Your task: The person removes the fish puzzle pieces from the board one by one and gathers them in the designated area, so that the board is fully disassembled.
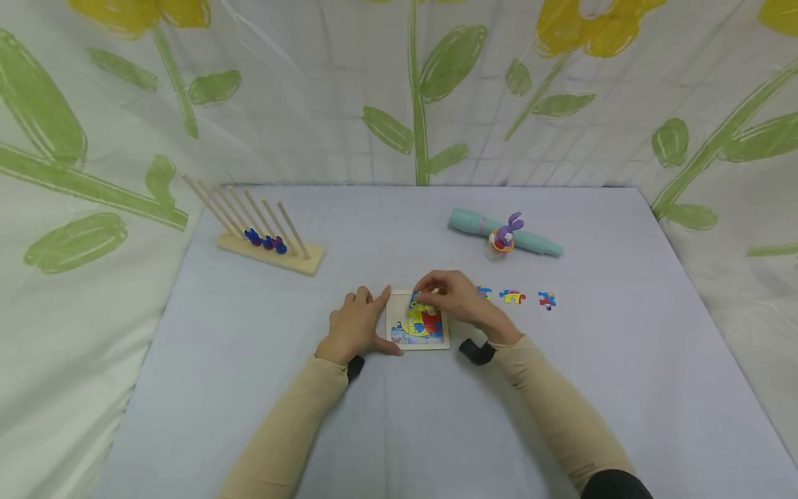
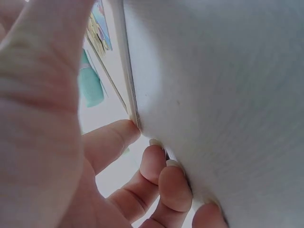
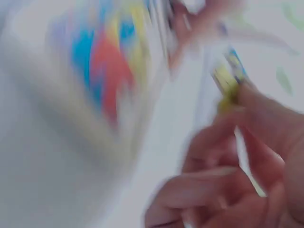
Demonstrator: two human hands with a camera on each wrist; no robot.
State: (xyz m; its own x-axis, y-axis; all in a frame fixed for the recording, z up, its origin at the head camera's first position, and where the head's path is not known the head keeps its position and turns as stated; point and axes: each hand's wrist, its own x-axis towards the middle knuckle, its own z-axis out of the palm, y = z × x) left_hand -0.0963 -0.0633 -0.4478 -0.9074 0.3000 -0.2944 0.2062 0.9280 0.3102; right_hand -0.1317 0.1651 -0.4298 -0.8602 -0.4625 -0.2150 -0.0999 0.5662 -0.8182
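A wooden jigsaw tray with several colourful pieces in it lies between the hands. My left hand rests at its left side, thumb at the near edge and index finger towards the far corner. In the left wrist view, the index fingertip touches the tray's corner and the other fingertips rest on the table. My right hand is over the tray's right part, pinching a yellow and blue puzzle piece between thumb and fingers. The right wrist view is blurred.
Loose puzzle pieces lie right of the tray, partly behind the right hand. Farther back are a teal tube-shaped object and a purple rabbit-topped toy. A wooden peg rack with blue beads stands at back left.
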